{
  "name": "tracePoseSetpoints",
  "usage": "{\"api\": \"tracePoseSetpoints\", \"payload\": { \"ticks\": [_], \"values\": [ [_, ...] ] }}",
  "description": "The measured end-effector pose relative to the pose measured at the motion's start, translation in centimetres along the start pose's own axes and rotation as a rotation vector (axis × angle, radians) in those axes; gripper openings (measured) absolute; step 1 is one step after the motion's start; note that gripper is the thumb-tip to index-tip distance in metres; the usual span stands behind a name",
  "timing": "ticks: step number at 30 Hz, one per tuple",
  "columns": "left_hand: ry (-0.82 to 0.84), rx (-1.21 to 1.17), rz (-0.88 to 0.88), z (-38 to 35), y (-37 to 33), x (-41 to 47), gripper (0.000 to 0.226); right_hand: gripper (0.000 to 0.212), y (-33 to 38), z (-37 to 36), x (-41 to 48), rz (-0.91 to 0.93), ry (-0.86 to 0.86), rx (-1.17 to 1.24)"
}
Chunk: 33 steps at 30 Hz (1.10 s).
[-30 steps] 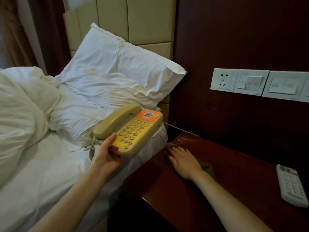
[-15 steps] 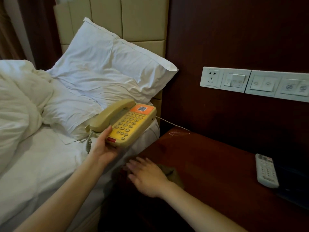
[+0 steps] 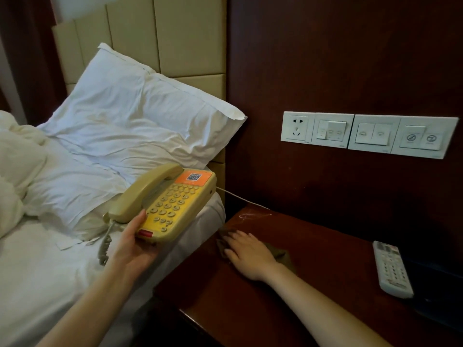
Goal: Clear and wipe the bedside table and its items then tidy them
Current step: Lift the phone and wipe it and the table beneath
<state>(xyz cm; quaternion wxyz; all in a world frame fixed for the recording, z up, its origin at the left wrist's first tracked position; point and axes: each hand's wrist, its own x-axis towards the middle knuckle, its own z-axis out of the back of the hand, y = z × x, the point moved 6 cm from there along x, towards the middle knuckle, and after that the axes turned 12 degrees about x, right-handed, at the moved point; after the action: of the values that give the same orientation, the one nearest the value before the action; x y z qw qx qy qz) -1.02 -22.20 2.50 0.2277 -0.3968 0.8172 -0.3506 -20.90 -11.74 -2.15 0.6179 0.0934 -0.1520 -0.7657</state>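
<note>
right fingers rest on cloth near telephone

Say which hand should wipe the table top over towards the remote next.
Right. The right hand lies flat on the cloth on the bedside table, nearer the remote; the left hand grips the telephone over the bed.

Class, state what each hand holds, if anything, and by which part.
The left hand grips the telephone by its near end; the right hand presses a cloth.
</note>
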Motion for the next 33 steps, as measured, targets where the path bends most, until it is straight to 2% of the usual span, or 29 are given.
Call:
{"api": "tracePoseSetpoints", "payload": {
  "ticks": [1, 4, 6, 8, 9, 11, 13, 18, 21, 23, 25, 29, 33],
  "values": [
    [-0.006, -0.02, 0.002, -0.2, 0.2, 0.2, 0.034, 0.054, -1.6, 0.4, 0.4, -0.052, -0.011, -0.002],
    [0.001, -0.017, 0.013, -1.1, 1.0, 1.0, 0.033, 0.055, -5.8, 2.1, 1.3, -0.172, -0.056, 0.004],
    [0.0, -0.027, 0.016, -1.4, 1.4, 1.3, 0.052, 0.054, -8.7, 3.3, 1.5, -0.236, -0.089, 0.003],
    [-0.016, -0.011, 0.02, -1.1, 1.7, 1.8, 0.055, 0.055, -11.7, 4.2, 1.9, -0.316, -0.127, -0.01],
    [0.0, -0.022, 0.01, -0.9, 1.8, 2.0, 0.066, 0.055, -12.9, 4.5, 2.1, -0.36, -0.145, -0.009],
    [0.032, -0.01, -0.002, -0.5, 2.0, 2.6, 0.105, 0.055, -14.5, 4.9, 3.0, -0.434, -0.176, 0.0],
    [0.066, -0.009, -0.016, -0.1, 1.9, 2.8, 0.118, 0.055, -14.6, 4.8, 4.0, -0.461, -0.174, -0.006],
    [0.132, -0.014, -0.026, -0.9, 1.6, 2.7, 0.113, 0.053, -10.0, 3.5, 6.3, -0.302, -0.082, 0.001],
    [0.114, -0.023, -0.041, -0.9, 1.4, 2.4, 0.116, 0.052, -4.2, 1.3, 7.3, -0.086, -0.013, 0.001],
    [0.121, -0.033, -0.048, -1.0, 1.2, 2.3, 0.113, 0.049, -0.1, -0.4, 7.2, 0.102, -0.014, -0.025],
    [0.137, -0.023, -0.046, -1.1, 1.1, 2.1, 0.112, 0.046, 2.1, -1.7, 6.7, 0.211, -0.014, -0.017],
    [0.132, -0.003, -0.044, -1.0, 0.9, 1.9, 0.107, 0.046, 1.2, -1.0, 7.2, 0.229, -0.03, 0.039],
    [0.123, -0.003, -0.057, -0.9, 0.7, 1.6, 0.103, 0.045, -3.8, 1.3, 9.8, 0.016, -0.05, 0.032]
  ]
}}
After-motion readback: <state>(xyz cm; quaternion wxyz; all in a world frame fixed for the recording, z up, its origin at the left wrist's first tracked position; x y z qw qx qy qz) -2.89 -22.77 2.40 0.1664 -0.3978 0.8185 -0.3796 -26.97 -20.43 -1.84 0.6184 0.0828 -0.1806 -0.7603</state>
